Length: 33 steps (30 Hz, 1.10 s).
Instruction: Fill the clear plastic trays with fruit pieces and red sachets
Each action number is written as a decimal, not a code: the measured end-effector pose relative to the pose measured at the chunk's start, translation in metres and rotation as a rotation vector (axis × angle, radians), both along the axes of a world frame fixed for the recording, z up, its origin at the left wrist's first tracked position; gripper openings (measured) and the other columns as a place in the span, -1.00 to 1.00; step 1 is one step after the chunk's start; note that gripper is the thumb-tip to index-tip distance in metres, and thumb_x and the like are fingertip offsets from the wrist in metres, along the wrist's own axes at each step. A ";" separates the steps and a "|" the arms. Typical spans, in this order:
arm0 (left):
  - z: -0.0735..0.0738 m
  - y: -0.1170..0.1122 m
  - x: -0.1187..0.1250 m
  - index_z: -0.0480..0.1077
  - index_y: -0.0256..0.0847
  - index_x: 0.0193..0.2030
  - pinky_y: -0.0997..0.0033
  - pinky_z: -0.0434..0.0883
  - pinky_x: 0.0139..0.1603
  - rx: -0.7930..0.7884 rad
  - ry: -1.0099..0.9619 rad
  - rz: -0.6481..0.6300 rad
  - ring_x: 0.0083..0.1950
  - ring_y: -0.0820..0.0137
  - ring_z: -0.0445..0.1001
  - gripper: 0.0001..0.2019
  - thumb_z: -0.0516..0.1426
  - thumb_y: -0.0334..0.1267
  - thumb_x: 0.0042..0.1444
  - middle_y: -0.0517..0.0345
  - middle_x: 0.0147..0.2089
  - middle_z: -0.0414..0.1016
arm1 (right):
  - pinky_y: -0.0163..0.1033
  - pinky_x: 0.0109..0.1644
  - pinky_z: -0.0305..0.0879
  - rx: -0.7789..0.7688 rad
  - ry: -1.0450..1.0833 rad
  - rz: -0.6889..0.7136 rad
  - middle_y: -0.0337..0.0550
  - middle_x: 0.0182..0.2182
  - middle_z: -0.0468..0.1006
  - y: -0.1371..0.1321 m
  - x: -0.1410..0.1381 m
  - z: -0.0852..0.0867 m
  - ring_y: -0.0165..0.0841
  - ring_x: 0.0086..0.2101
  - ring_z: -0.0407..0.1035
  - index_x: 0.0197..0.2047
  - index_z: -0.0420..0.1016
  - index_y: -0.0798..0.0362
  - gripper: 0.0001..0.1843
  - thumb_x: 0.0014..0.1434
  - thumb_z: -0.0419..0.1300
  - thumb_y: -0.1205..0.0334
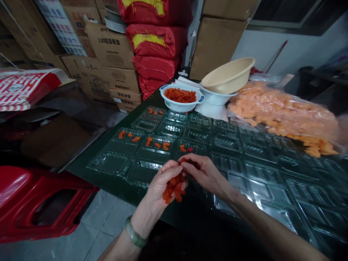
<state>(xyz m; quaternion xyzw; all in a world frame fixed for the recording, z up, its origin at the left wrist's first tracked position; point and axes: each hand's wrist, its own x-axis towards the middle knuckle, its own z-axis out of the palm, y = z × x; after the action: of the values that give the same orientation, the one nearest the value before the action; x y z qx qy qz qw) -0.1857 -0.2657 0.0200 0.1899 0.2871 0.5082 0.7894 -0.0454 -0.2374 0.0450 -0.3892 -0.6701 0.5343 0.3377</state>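
Note:
My left hand (160,181), with a green bangle (135,233) at the wrist, is closed around a bunch of small, soft-looking orange-red pieces (174,190). Some of them hang out below the fingers. My right hand (205,172) meets it at the top of the bunch, thumb and fingers pinched together on what seems to be one or more pieces, mostly hidden. Just beyond both hands lies a clear plastic tray (199,148) with a few pieces in its upper compartments. Left of it, another clear tray (141,170) holds several pieces in its far compartments.
Rows of clear trays (261,181) cover the dark green table (78,166). At the back stand a white bowl (178,106) of orange-red pieces and a tilted cream basin (231,78). A bag of orange pieces (285,105) lies right. A red stool (40,203) stands left.

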 end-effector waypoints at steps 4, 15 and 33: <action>-0.004 0.005 0.007 0.31 -0.24 -0.45 0.57 0.29 -0.55 -0.059 0.016 0.056 -0.54 0.53 0.33 -0.87 0.21 -0.30 -0.02 0.22 -0.50 0.32 | -0.41 -0.57 0.15 -0.036 0.078 -0.209 -0.31 -0.60 0.40 -0.005 0.001 -0.006 -0.54 -0.63 0.23 -0.41 0.39 0.07 -0.83 0.08 0.16 0.13; 0.005 0.007 0.006 0.25 -0.24 -0.45 0.64 0.21 -0.63 -0.168 -0.156 0.094 -0.52 0.56 0.30 -0.80 0.24 -0.40 -0.14 0.21 -0.46 0.29 | -0.42 -0.69 0.01 -0.199 0.228 -0.511 -0.36 -0.66 0.33 0.050 0.051 -0.024 -0.56 -0.71 0.12 -0.47 0.27 0.07 -0.69 -0.08 0.26 0.04; 0.007 0.014 0.009 0.27 -0.24 -0.39 0.67 0.19 -0.64 -0.210 -0.110 0.222 -0.55 0.58 0.27 -0.82 0.21 -0.33 -0.10 0.18 -0.44 0.34 | -0.28 -0.35 0.23 -0.047 -0.142 -0.592 -0.22 -0.47 0.44 0.040 0.029 -0.028 -0.39 -0.44 0.32 -0.04 0.38 0.10 -0.60 0.04 0.16 0.15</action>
<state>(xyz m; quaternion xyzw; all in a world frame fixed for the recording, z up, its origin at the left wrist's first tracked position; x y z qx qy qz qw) -0.1765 -0.2515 0.0271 0.0456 0.3142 0.5692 0.7584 -0.0161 -0.1974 0.0174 -0.6118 -0.5368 0.3993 0.4220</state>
